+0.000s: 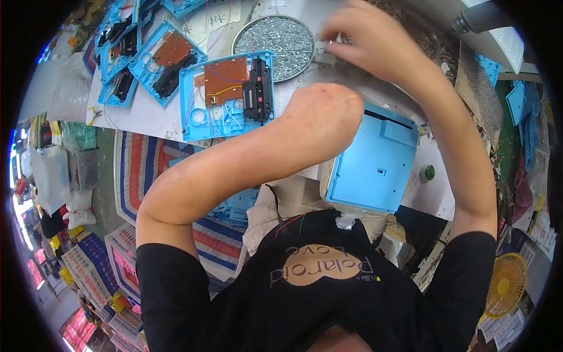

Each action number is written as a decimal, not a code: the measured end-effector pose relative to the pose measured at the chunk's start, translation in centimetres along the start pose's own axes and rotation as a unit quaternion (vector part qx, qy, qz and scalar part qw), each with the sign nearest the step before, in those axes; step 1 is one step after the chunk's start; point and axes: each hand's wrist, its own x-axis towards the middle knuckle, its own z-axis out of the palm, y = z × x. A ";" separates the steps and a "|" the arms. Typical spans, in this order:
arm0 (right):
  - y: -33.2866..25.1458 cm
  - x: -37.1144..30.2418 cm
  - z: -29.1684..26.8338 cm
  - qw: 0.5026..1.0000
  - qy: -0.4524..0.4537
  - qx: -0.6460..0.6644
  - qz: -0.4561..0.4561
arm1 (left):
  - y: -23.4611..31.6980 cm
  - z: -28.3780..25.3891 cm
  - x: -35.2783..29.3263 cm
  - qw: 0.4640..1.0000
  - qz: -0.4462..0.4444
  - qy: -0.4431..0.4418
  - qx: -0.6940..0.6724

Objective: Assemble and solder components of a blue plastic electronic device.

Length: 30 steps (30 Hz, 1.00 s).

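Note:
A light blue plastic casing panel (375, 161) lies in front of me, with a dark slot along its far edge. My left hand (328, 114) is bent over the panel's far left corner. Its knuckles are curled and its fingertips are hidden beneath, so what it grips does not show. Farther off, my right hand (369, 41) is smeared by motion, right of a round tray (237, 44) of small silvery metal parts (275, 47). Left of my left hand is an open blue casing (185, 105) with a brown circuit board (226, 79), a black cassette mechanism (258, 91) and thin wires.
More blue casings (167, 61) with boards are piled at the far left of the white table (141, 120). A small green round object (427, 172) sits right of the panel. A striped bag (141, 176) is below the table's left edge, and a yellow fan (505, 284) stands lower right.

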 end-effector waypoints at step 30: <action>-9.2 -20.8 -4.4 0.947 0.088 0.129 0.282 | -14.1 -5.0 5.5 0.945 -0.142 0.076 0.286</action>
